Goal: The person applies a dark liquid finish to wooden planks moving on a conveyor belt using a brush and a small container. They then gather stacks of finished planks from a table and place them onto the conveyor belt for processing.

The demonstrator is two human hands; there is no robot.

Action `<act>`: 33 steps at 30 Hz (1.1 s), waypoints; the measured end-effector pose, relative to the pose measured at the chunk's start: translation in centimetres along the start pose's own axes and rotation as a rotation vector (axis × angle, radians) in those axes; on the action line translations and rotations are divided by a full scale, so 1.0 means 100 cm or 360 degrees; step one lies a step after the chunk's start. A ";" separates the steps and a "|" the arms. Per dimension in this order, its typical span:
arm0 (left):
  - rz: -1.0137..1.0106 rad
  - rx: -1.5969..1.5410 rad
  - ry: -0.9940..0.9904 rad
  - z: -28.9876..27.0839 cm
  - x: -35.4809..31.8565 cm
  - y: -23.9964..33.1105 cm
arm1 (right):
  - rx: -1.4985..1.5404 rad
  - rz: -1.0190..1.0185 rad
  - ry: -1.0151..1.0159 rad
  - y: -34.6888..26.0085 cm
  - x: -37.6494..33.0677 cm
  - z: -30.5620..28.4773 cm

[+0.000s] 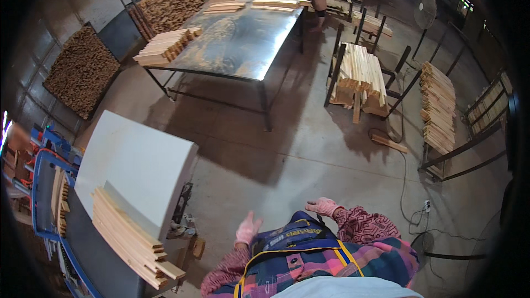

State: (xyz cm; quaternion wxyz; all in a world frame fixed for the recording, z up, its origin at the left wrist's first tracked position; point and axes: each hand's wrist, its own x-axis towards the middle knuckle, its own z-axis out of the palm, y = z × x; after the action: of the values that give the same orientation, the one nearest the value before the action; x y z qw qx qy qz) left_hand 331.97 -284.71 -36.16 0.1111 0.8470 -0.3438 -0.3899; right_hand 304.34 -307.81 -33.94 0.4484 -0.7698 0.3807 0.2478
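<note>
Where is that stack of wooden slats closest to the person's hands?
In the head view, the stack of slats lies lower left, against the white panel, just left of the left hand.

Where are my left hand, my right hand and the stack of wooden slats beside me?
left hand (247,230), head view, back of the pink glove.
right hand (323,206), head view, back of the pink glove.
stack of wooden slats (130,237), head view, top face of the pile.

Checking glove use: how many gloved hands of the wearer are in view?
2: the left hand is raised open near the stacked wooden slats; the right hand is open beside the plaid sleeve. Both empty.
</note>
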 end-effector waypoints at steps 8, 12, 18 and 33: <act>0.0299 0.0050 -0.0114 -0.066 0.148 0.185 | 0.0296 0.0219 0.0211 0.052 0.047 -0.117; 0.0469 0.0369 -0.0242 -0.031 0.238 0.113 | 0.0236 0.0223 0.0181 0.096 0.103 -0.135; 0.0109 0.0763 -0.0775 -0.044 0.366 0.030 | 0.0547 0.0339 0.0292 0.115 0.135 -0.231; 0.0063 -0.0915 -0.0531 -0.140 0.711 0.489 | 0.0571 0.0637 0.0381 0.173 0.314 -0.486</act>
State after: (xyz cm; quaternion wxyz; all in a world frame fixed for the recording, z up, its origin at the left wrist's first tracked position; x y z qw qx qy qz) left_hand 350.68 -369.50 -45.99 0.2951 0.6986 -0.2496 -0.6021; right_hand 310.73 -367.28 -42.22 0.4713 -0.6116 0.6129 0.1675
